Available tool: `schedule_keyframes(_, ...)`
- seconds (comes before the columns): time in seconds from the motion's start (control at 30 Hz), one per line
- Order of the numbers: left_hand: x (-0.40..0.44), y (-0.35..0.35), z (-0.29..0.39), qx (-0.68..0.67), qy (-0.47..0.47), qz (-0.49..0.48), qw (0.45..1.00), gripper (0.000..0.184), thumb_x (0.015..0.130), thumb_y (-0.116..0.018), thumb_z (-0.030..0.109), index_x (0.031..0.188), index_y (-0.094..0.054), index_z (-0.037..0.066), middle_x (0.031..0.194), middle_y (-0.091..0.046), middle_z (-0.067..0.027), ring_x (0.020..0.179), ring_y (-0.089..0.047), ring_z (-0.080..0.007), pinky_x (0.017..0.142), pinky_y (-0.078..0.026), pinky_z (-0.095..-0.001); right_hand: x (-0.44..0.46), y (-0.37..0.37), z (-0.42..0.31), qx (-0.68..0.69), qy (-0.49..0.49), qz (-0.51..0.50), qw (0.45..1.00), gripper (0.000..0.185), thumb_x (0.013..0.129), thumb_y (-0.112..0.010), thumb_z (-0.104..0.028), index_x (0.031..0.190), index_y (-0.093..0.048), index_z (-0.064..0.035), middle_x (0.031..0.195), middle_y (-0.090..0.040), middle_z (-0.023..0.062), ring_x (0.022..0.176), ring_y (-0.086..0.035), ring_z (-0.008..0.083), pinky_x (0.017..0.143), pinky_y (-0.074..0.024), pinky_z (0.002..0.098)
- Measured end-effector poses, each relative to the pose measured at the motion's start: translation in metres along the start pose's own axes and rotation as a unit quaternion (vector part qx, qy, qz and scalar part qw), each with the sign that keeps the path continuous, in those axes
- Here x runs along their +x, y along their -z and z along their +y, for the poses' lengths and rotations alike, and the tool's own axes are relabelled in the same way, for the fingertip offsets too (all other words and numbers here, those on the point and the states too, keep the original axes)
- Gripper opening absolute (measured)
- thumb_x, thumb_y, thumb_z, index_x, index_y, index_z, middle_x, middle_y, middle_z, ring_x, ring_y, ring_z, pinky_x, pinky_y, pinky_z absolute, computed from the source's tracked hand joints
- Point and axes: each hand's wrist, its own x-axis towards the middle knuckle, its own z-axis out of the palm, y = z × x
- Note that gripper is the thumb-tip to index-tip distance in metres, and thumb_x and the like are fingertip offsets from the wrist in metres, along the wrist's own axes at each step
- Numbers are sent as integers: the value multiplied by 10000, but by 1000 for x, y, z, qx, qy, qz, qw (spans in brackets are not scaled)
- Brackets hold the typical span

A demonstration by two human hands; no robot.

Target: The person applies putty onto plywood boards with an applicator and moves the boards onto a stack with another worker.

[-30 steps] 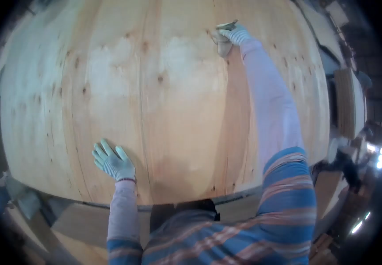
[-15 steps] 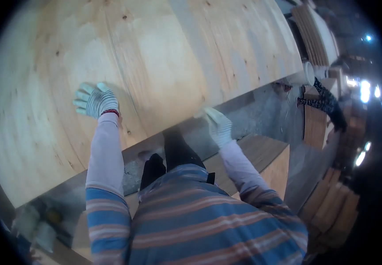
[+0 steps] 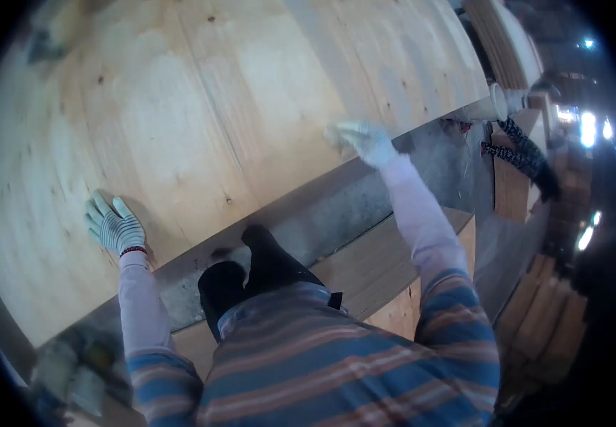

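A large pale plywood sheet [image 3: 180,121] with knots, seams and greyish streaks lies in front of me. My left hand [image 3: 116,226], in a white glove with a striped back and red cuff, rests on its near left part with fingers spread. My right hand [image 3: 369,142], gloved the same way, is over the sheet near its front edge. Its fingers look pressed together and are blurred. A small dull patch shows at their tips; I cannot make out what it is.
A wooden block or stack [image 3: 386,263] stands beside my legs. Dark patterned sleeves [image 3: 514,153] of another person are at the right, by a whitish round container [image 3: 497,103]. Stacked boards [image 3: 500,46] stand at upper right. Something dark and blurred [image 3: 43,46] is over the sheet's far left.
My left hand has moved left and toward me across the sheet. My right hand has moved from the front edge up and right, onto the sheet. A dark blur has appeared at far left.
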Motion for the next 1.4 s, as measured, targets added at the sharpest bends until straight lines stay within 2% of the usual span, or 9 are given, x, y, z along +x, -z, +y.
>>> schedule_keyframes(0.3, 15, 1, -61, -69, -94, -9, 993, 607, 933, -483, 418, 1458, -380, 130, 1489, -358, -175, 1360, -320, -408, 1132, -221, -521, -54, -100, 2, 145, -20, 207, 967, 217, 863, -655, -52, 1063, -691, 23, 1018, -699, 106, 926, -652, 184, 881, -508, 301)
schedule_keyframes(0.47, 12, -9, -120, -20, -4, 4, 1000, 595, 943, -466, 420, 1458, -383, 134, 1511, -333, -172, 1376, -301, -399, 1138, -213, -514, 70, -100, -31, -386, 93, 139, 907, 227, 887, -617, -41, 1101, -686, -9, 1070, -700, 70, 1003, -640, 145, 873, -501, 294)
schedule_keyframes(0.73, 10, -11, -117, -14, -2, 8, 1000, 590, 930, -495, 396, 1438, -397, 113, 1485, -358, -179, 1356, -306, -432, 1126, -201, -564, -78, -159, 6, 126, -15, 22, 992, 303, 854, -591, 92, 1149, -641, 44, 1120, -686, 105, 1005, -658, 198, 927, -523, 330)
schedule_keyframes(0.77, 9, -8, -118, -20, -11, 4, 1000, 593, 927, -498, 401, 1436, -400, 111, 1481, -362, -179, 1355, -306, -432, 1126, -203, -561, -101, -170, 6, -167, 50, 83, 981, 265, 881, -578, 40, 1139, -631, 65, 1122, -683, 99, 995, -655, 196, 913, -518, 323)
schedule_keyframes(0.93, 18, -11, -181, -56, -89, 6, 994, 614, 926, -485, 450, 1451, -389, 146, 1486, -357, -172, 1359, -304, -426, 1123, -217, -543, -83, -240, -6, 54, -57, 111, 991, 276, 914, -574, -95, 1158, -635, 20, 1070, -696, 100, 955, -657, 201, 877, -506, 312)
schedule_keyframes(1.03, 17, -20, -217, -28, -29, 14, 999, 591, 940, -466, 443, 1453, -388, 161, 1487, -357, -167, 1356, -316, -408, 1117, -226, -537, -35, -258, -44, -304, 36, 141, 942, 325, 902, -593, -92, 1208, -607, 17, 1116, -683, 129, 973, -657, 230, 911, -489, 318)
schedule_keyframes(1.13, 13, -16, -209, -17, -6, 12, 1000, 583, 940, -475, 416, 1445, -397, 135, 1481, -359, -172, 1353, -318, -408, 1120, -218, -535, -4, -264, -68, -331, 77, -81, 937, 331, 903, -601, -103, 1212, -605, 16, 1182, -654, 167, 1036, -649, 262, 947, -478, 330)
schedule_keyframes(1.23, 20, -7, -206, -12, -8, -18, 1000, 596, 936, -478, 415, 1453, -384, 133, 1489, -349, -171, 1363, -305, -416, 1125, -210, -536, -60, -286, -44, 296, -125, -42, 946, 297, 902, -607, -90, 1177, -629, 21, 1181, -651, 186, 1095, -632, 277, 975, -472, 351)
schedule_keyframes(1.4, 16, -11, -208, -22, -6, 23, 999, 600, 936, -482, 421, 1448, -381, 125, 1452, -381, -177, 1329, -341, -419, 1098, -241, -541, -131, -333, -34, -91, 60, 87, 990, 239, 895, -612, -56, 1110, -647, 42, 1163, -661, 156, 1067, -638, 269, 948, -486, 361)
